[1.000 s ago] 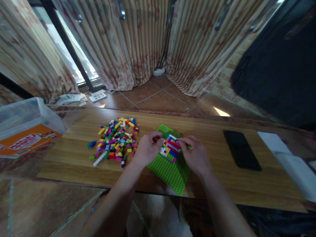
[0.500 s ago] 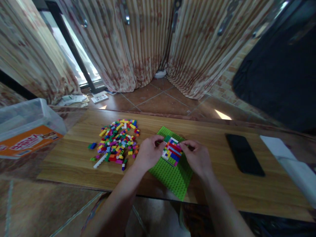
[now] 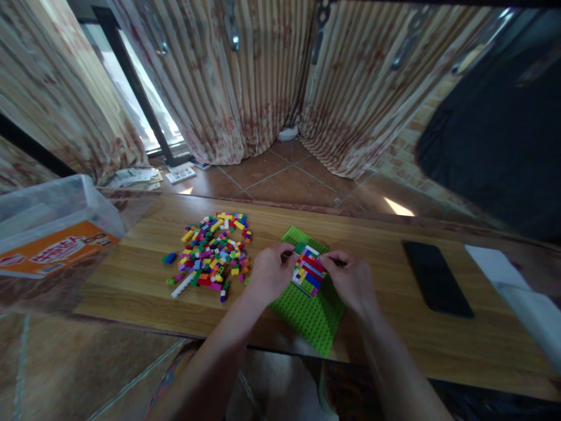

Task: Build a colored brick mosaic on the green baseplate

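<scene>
A green studded baseplate (image 3: 313,318) lies at an angle on the wooden table. On its upper part sits a flat, many-coloured block of toy bricks (image 3: 312,269), with red, blue, white and yellow pieces showing. My left hand (image 3: 272,270) holds the block's left edge, thumb and fingers closed there. At the opposite edge, my right hand (image 3: 348,276) is closed too, its thumb and index finger against the upper right corner. Whether either hand also pinches a small loose brick is hidden by the fingers.
Loose toy bricks (image 3: 214,251) lie in a heap left of the baseplate, with a long white piece (image 3: 183,285) at its near side. A clear plastic box (image 3: 65,234) stands far left. To the right are a black phone (image 3: 437,278) and white paper (image 3: 504,275).
The whole view has shifted slightly, so things appear a little further right. Both hands stay at the edges of the brick block, with hardly any movement.
</scene>
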Demonstrator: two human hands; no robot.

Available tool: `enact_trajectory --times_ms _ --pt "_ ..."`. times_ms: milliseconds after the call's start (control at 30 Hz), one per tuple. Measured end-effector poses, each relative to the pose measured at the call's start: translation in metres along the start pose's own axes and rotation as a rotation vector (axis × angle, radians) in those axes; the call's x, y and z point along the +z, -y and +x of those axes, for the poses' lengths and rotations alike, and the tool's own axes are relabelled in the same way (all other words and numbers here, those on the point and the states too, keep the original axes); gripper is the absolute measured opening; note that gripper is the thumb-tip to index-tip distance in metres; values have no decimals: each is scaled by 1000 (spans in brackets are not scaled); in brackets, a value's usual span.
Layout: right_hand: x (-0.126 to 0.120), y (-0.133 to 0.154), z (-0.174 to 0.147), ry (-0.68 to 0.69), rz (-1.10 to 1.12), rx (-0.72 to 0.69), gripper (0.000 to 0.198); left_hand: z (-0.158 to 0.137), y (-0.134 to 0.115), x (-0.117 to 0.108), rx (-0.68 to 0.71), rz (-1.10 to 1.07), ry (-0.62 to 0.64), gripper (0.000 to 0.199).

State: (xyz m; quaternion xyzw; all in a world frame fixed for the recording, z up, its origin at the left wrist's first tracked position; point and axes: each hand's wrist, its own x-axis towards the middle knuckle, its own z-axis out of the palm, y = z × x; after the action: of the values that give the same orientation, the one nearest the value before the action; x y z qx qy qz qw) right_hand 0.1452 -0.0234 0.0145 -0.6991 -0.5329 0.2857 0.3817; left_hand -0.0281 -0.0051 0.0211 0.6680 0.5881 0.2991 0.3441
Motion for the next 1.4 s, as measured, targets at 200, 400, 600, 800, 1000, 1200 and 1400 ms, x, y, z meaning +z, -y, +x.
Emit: enact_trajectory --times_ms 200,400,600,800,1000,1200,1400 --pt "-3 -3 -5 -39 16 2 41 -2 -1 -9 41 68 76 24" --pt "-7 -10 0 -73 -131 75 50 -6 -6 -3 10 86 96 26" --pt "-2 -7 7 -126 -194 66 48 -25 -12 24 -42 -14 81 42" --pt "-1 -9 13 -87 -270 54 52 -28 -13 20 -18 -41 134 54" --pt "5 -5 7 -58 -320 51 49 -7 13 -34 48 109 8 25" --pt "7 -3 8 -41 -326 38 46 -7 40 -77 20 420 42 17" --pt "11 2 5 -22 -325 47 42 -11 34 -73 -88 672 59 21"
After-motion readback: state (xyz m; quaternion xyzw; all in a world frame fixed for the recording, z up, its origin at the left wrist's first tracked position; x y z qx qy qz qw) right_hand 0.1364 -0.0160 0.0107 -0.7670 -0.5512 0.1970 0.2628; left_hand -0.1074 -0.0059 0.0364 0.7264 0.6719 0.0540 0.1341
